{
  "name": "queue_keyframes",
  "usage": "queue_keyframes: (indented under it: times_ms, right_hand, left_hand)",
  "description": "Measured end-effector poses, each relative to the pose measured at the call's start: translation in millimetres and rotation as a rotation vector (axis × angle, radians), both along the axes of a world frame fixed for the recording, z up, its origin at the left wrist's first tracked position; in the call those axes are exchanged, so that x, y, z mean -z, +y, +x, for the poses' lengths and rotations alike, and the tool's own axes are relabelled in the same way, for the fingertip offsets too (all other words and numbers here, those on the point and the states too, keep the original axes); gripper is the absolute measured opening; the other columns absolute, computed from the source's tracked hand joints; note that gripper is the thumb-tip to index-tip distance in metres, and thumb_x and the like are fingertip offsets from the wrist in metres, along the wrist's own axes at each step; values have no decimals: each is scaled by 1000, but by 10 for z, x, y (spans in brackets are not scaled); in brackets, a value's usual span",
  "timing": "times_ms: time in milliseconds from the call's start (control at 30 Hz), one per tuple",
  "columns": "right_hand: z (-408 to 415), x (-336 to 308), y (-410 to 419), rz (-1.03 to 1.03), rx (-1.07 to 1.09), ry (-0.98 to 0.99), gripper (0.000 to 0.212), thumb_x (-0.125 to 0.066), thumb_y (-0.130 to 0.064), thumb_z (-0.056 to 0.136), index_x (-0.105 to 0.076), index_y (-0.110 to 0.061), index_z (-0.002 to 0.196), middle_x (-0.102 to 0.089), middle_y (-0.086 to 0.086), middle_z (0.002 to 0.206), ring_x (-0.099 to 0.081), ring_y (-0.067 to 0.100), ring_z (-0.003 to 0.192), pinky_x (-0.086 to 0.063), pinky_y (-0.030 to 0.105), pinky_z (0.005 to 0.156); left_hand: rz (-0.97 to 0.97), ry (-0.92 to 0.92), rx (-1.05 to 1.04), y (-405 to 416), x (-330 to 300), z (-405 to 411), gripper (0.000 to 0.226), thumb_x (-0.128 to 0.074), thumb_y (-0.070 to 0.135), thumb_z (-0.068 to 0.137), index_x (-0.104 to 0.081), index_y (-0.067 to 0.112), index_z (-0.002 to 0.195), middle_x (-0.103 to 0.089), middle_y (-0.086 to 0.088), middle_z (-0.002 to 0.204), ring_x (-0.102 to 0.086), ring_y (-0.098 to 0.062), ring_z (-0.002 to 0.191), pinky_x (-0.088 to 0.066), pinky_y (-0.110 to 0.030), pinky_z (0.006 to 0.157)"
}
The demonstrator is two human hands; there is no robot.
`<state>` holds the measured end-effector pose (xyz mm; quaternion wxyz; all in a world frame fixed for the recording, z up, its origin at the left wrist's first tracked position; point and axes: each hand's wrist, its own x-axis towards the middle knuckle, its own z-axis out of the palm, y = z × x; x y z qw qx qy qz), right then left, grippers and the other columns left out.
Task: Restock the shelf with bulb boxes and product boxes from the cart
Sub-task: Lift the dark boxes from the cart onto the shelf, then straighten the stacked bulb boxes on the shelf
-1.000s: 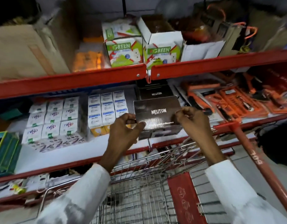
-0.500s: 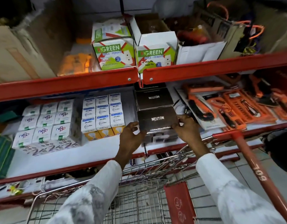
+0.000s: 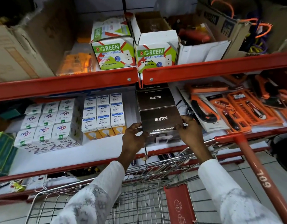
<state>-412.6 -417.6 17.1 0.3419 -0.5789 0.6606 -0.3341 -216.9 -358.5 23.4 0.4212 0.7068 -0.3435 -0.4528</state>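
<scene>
A dark brown Neuton box (image 3: 160,118) rests on the middle shelf (image 3: 94,152), stacked on another Neuton box below it. My left hand (image 3: 133,138) grips its left front corner and my right hand (image 3: 188,132) grips its right front corner. A second Neuton box (image 3: 155,98) lies directly behind it, label reversed. To the left stand white and yellow bulb boxes (image 3: 102,113) and a block of white bulb boxes (image 3: 47,125). The wire cart (image 3: 139,202) is below my arms, its visible part holding nothing.
Orange tool sets (image 3: 239,107) cover the shelf to the right. The upper shelf holds two green-and-white plug boxes (image 3: 113,50), an open white carton and brown cartons (image 3: 18,50). The cart's red handle (image 3: 256,167) rises at the right. A green box (image 3: 2,152) sits far left.
Both hands carried the Neuton box forward from above the cart and set it down on the shelf stack in front of the other Neuton box. The camera moved closer.
</scene>
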Motion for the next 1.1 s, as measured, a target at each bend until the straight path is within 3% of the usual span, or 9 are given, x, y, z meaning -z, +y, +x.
queue_keyframes:
  times_ms: [233,400,467,567,633,700,867,1000,1100]
  right_hand:
    - [-13,36,0,16,0,-4,36,-63,-24,79,-68,-27,115,-68,-5,100,-53,34,123,-47,50,104]
    - [14,26,20,41,14,20,52,-57,-41,75,-64,-22,124,-66,8,119,-59,31,117,-50,44,102]
    - [91,-89,105,-43,55,41,53,-62,-36,81,-60,-16,130,-63,14,128,-60,30,118,-50,43,102]
    - [277,-330,342,-299,138,76,43,-65,-18,87,-59,-15,130,-60,14,127,-59,28,113,-52,41,96]
    - [496,-484,524,-470,117,78,35,-64,-11,85,-65,-15,120,-63,10,113,-63,24,97,-49,30,92]
    - [770,-499,649,-498,36,29,30,-64,-6,82,-69,-14,111,-66,6,103,-64,18,85,-44,16,89]
    - [1600,-201,755,-57,-96,-214,30,-70,-20,86,-66,-16,116,-70,2,110,-67,15,87,-53,22,73]
    - [2055,147,519,236,17,-329,60,-67,-59,62,-63,-23,110,-70,5,116,-70,27,99,-56,45,91]
    - [2236,256,324,252,88,-319,68,-62,-63,66,-62,-13,113,-67,8,113,-64,25,107,-49,34,94]
  left_hand:
    - [-12,-19,-3,3,33,-3,46,-73,21,86,-58,21,130,-68,-6,129,-71,-28,96,-62,-50,80]
    - [-13,-36,7,22,50,41,53,-76,31,83,-56,25,132,-65,-1,127,-67,-20,95,-62,-49,83]
    - [-6,-53,-21,83,83,121,55,-77,42,78,-57,31,128,-65,-3,129,-66,-24,109,-59,-52,90]
    - [-25,16,-169,306,140,401,46,-77,43,78,-62,27,118,-71,-3,120,-71,-26,98,-63,-46,79]
    - [-37,165,-334,467,226,699,42,-77,35,81,-64,17,117,-74,-10,110,-72,-32,94,-62,-39,67]
    - [-5,333,-499,580,283,1013,41,-75,30,84,-64,11,118,-71,-12,106,-71,-35,93,-60,-40,69]
    - [136,609,-586,579,338,1599,45,-73,42,82,-59,18,117,-59,-20,124,-65,-43,107,-57,-49,82]
    - [169,707,-476,469,386,1829,52,-75,53,77,-51,30,117,-49,-22,134,-61,-44,110,-56,-51,91]
    - [190,698,-415,370,445,1915,57,-73,59,75,-49,30,119,-46,-23,137,-59,-45,111,-56,-53,92]
